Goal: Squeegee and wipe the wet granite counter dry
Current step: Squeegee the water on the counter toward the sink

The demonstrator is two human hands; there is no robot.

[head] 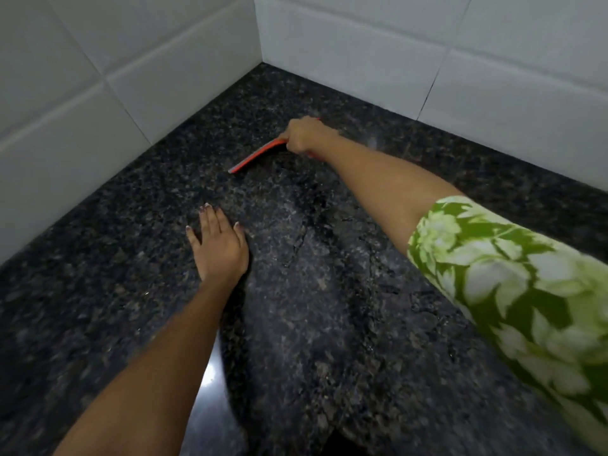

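Squeegee (pixel 255 156), red with a dark blade, lies edge-down on the wet granite surface (pixel 329 291), well out from the tiled corner (pixel 260 60). Right hand (pixel 304 136) grips its handle, fingers (pixel 291 144) curled around it. Left hand (pixel 218 245) rests flat nearer the person than the squeegee, fingers straight and slightly spread. Risks noted: the long reach may lift one blade end, leaving streaks; water drawn back would likely meet the planted left hand; a braced palm could slip on wet stone.
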